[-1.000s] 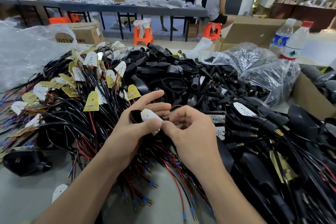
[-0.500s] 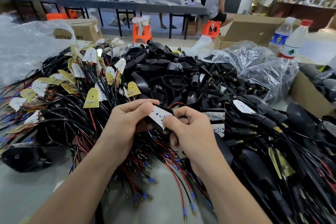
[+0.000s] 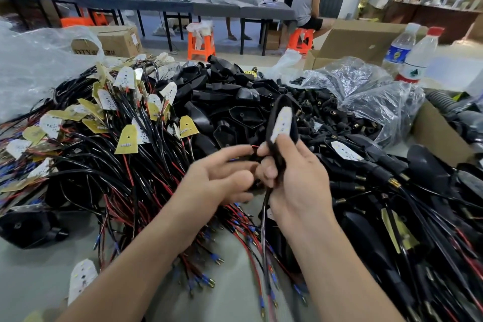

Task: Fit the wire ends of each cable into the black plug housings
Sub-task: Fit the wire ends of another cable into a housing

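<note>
My right hand (image 3: 295, 180) grips a black plug housing (image 3: 281, 123) upright, with a white LED board (image 3: 281, 124) seated in it; the thumb presses the board's lower end. Red and black wires (image 3: 264, 219) hang down from the housing below my palm. My left hand (image 3: 217, 178) is beside it, fingers curled, pinching the wires at the housing's base. A heap of cables with white and yellow boards (image 3: 125, 123) lies on the left, and empty black housings (image 3: 230, 102) are piled behind my hands.
Assembled housings with cables (image 3: 392, 191) cover the right of the grey table (image 3: 34, 277). A plastic bag of small black plugs (image 3: 366, 102), two water bottles (image 3: 415, 55) and cardboard boxes (image 3: 360, 42) stand at the back right. People stand and sit by a far bench.
The housing with its board has turned from lying flat between both hands to standing upright in my right hand. My left hand has dropped to the wires at its base.
</note>
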Motion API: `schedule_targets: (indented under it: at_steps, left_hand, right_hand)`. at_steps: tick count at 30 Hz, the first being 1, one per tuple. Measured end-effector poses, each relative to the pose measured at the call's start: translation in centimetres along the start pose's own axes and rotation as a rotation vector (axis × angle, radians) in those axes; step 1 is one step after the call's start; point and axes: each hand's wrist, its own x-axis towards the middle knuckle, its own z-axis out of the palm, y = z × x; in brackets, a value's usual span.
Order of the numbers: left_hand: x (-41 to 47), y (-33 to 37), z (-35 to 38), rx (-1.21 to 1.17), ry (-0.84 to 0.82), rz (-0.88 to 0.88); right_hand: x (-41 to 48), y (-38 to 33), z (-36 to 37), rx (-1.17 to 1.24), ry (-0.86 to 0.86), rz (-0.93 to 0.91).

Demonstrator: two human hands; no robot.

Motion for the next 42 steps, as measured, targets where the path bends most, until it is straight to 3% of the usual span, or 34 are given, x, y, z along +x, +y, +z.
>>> schedule_targets:
  at_steps: [5,8,10,14,17,22,26,28,30,32,35,38,42]
  left_hand:
    - [-1.2,-0.2,3.1,0.173,-0.314,-0.136]
    - [-1.7,0.4,3.1,0.215,-0.394,-0.230]
    - [-1.6,1.1,2.3,0.213,-0.336,-0.262]
    - [-0.6,1.4,0.0,0.189,-0.008,-0.202]
    - [-0.2,1.1,-0.3,0.149,0.114,-0.115]
    - [0.2,0.0,-0.1,0.404,0.290,0.050]
    - [-0.1,0.2,-0.3,0.456,0.330,0.133]
    - [-0.2,0.5,-0.3,0.452,0.341,0.143]
    - [-0.2,0.8,-0.4,0.432,0.366,0.154]
    - [-0.2,1.3,-0.7,0.387,0.338,0.168]
    - [-0.3,2.1,-1.2,0.308,0.259,0.163]
    - [-0.2,2.3,-1.9,0.371,0.269,0.185]
    - [-0.3,2.3,-2.3,0.382,0.308,0.285]
  right_hand:
    - [0.8,-1.4,-0.6,0.264,0.106,-0.041]
    - [1.6,-3.3,-1.2,0.326,0.159,-0.122]
    - [2.0,-4.7,-1.8,0.336,0.183,-0.168]
    - [1.9,-6.1,-3.3,0.261,0.190,-0.140]
    - [1.5,-5.2,-3.5,0.096,0.158,-0.054]
    - [1.3,-3.6,-2.9,-0.183,0.153,-0.051]
    - [0.3,-3.2,-2.6,-0.553,-0.024,-0.056]
    - [-0.2,-2.7,-2.6,-0.908,-0.055,-0.203]
    - [-0.7,-2.2,-2.5,-1.218,0.057,-0.455]
    - [-1.6,-2.2,-1.5,-1.233,0.098,-0.686]
    - [-2.7,-1.0,0.2,-1.414,-0.091,-0.872]
    - [-2.9,0.5,0.5,-1.630,-0.146,-0.885]
    - [-2.8,-0.4,0.5,-1.678,-0.050,-0.907]
